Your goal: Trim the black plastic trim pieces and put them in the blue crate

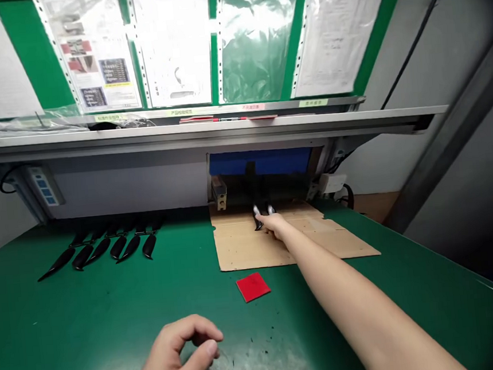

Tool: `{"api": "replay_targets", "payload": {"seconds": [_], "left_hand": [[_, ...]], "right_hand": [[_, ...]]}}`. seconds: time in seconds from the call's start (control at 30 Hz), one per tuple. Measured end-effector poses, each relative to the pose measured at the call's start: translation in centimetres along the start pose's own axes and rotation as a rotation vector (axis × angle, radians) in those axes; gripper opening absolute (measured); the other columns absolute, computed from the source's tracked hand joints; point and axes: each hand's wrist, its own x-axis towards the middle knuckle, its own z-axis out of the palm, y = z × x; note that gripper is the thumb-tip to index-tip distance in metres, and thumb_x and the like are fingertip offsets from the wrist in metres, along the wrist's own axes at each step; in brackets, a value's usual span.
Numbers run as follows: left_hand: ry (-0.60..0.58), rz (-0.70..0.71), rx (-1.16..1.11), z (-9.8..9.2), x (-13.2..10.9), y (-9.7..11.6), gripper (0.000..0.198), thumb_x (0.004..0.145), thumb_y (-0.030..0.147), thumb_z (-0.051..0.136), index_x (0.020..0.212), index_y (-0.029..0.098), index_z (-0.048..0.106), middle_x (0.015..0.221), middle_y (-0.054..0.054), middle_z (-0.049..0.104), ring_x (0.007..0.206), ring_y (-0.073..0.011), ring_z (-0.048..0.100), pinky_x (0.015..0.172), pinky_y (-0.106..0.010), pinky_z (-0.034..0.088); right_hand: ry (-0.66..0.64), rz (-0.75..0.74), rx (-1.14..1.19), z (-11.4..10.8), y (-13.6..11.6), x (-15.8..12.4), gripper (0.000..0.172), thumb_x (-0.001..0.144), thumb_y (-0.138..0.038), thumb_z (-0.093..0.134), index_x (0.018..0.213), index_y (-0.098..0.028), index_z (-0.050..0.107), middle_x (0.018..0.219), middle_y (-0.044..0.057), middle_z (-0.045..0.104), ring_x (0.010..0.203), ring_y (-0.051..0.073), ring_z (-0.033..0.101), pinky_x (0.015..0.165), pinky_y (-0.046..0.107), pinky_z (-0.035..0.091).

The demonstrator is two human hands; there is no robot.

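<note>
Nearest the camera, the left hand [175, 361] rests on the green bench mat [69, 327], fingers loosely curled with thumb near forefinger; nothing is visible within it, though the palm side is hidden. Dark specks lie on the mat just beside that hand. Slightly farther, a small red square [253, 286] lies flat on the mat, just short of the cardboard sheet [252, 248] and apart from both hands.

Across the cardboard, the right arm is fully extended and the right hand [276, 225] is closed on small black parts with pale tips [262, 211], at the far edge of the sheet, close to the dark opening under the shelf. How many parts it holds cannot be told.

To the left, a row of black blade-shaped pieces [105, 249] lies well apart from either hand. Beyond, the shelf [207, 132] carries sleeved sheets on a green board.

Risks, as judged:
- The grip sits at full reach, at the fingertips; a slip would likely drop the parts into the dark recess, where recovery looks awkward
- The cardboard is loose on the mat; dragging the forearm back could shift it and carry the red square with it
- Loose specks near the left hand could be picked up by anything set down there
- The pointed pieces at left could catch a careless sweep of the left arm
</note>
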Motion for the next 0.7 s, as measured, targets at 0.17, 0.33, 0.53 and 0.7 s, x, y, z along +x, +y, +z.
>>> {"api": "replay_targets", "payload": {"seconds": [0.17,0.33,0.53,0.7], "left_hand": [[-0.157,-0.035,-0.160,2.4,3.5,0.0,0.035,0.082,0.051,0.062,0.091,0.018,0.065,0.080,-0.006,0.063,0.077,-0.0177,0.056,0.073,-0.027,0.043],[-0.079,-0.128,-0.335,2.3,5.4,-0.4,0.045,0.083,0.050,0.064,0.115,0.019,0.058,0.096,-0.006,0.062,0.087,-0.0178,0.054,0.079,-0.029,0.040],[0.013,-0.275,-0.872,3.8,6.3,0.2,0.060,0.093,0.060,0.039,0.142,0.028,0.030,0.124,-0.011,0.057,0.115,-0.0230,0.053,0.094,-0.036,0.040],[0.367,-0.176,-1.143,1.8,7.1,0.9,0.040,0.098,0.049,0.033,0.121,0.021,0.052,0.099,-0.008,0.062,0.076,-0.0170,0.060,0.067,-0.030,0.047]], "right_hand": [[-0.056,-0.052,0.146,-0.3,-0.1,0.0,0.024,0.098,-0.033,0.058,0.113,-0.014,0.058,0.108,0.007,0.059,0.088,0.018,0.061,0.076,0.034,0.055],[-0.140,-0.209,0.250,-1.3,1.6,-3.9,0.021,0.096,-0.033,0.059,0.098,-0.012,0.060,0.084,0.001,0.060,0.067,0.013,0.058,0.061,0.026,0.051],[-0.347,-0.524,0.337,-1.5,1.3,-15.8,0.006,0.087,-0.023,0.065,0.089,-0.017,0.064,0.072,-0.003,0.060,0.067,0.015,0.057,0.060,0.023,0.043],[-0.504,-0.948,0.176,-2.0,-0.2,-23.1,0.017,0.080,-0.021,0.074,0.095,-0.024,0.067,0.090,-0.002,0.065,0.084,0.019,0.059,0.075,0.027,0.044]]}}
